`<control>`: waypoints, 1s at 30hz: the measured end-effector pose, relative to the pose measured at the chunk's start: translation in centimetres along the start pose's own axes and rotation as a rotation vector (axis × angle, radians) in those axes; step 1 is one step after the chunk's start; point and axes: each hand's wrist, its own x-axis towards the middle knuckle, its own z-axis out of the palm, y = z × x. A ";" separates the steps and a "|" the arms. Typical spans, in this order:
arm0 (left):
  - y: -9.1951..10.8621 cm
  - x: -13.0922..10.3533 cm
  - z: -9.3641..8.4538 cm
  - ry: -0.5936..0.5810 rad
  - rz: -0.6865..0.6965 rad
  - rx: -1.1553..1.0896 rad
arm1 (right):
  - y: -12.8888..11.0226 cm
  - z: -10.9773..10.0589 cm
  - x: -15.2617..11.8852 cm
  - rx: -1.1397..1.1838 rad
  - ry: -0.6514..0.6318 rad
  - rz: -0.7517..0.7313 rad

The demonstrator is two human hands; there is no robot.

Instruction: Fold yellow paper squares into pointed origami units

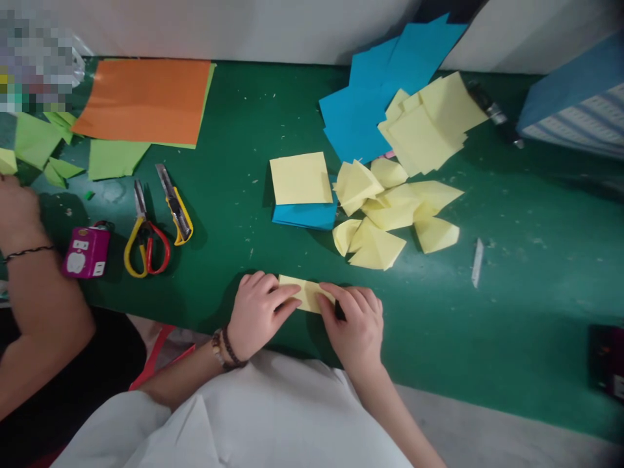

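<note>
Left hand and right hand pinch either end of the yellow paper strip, six o'clock on the bench! Creasing, it seems; next move calls for even pressure.

Head cam: worn on person's head, aimed fwd & down; whole scene covered by this 1 view, pic squeezed in ht by a qtr.
White shirt: seen fr. above at btm edge, v. near lens, cut off by frame.
L fingers & R fingers: looked down on fr. wearer's side, approx. ctr, below mid-ht.
Green table: viewed steeply fr. above; near edge slanted down to R.
Pale wall: faced beyond table, caught along top.
Co-worker's arm: cut off by L edge.
Blue box: cut off by R edge.
</note>
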 end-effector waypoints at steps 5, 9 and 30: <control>-0.2 0.0 0.0 0.008 0.018 0.032 | 0.0 0.0 0.0 0.015 -0.012 0.018; -0.4 -0.1 0.2 0.016 0.027 0.048 | 0.0 0.1 0.0 0.022 -0.010 0.034; -0.6 -0.3 0.5 0.031 0.045 0.066 | -0.1 0.1 0.0 0.011 0.008 0.020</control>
